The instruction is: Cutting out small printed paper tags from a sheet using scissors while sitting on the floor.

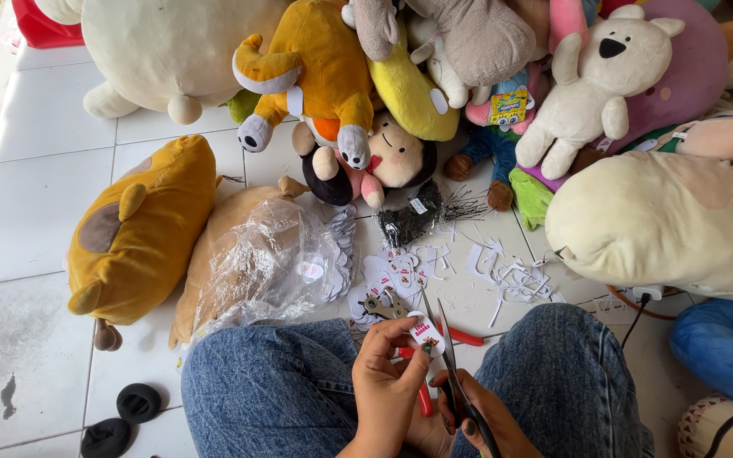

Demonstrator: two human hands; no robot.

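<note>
My left hand (pixel 388 382) pinches a small round white paper tag (pixel 427 332) with a red and brown print, held above my lap. My right hand (pixel 485 420) grips black-handled scissors (pixel 450 356) whose open blades point up beside the tag's right edge. Both hands sit between my knees in blue jeans (pixel 273 382). On the tiles just ahead lie several cut round tags (pixel 392 271), a metal punch tool (pixel 386 305) and white paper scraps (pixel 511 276). A red-handled tool (pixel 466 337) lies partly hidden under my hands.
Plush toys crowd the far side: a yellow-brown one (pixel 142 229) at left, a tan one in clear plastic (pixel 265 263), a large cream one (pixel 663 220) at right. A bundle of black fasteners (pixel 413 219), two black pads (pixel 125 416) and a wall plug (pixel 642 294) lie nearby.
</note>
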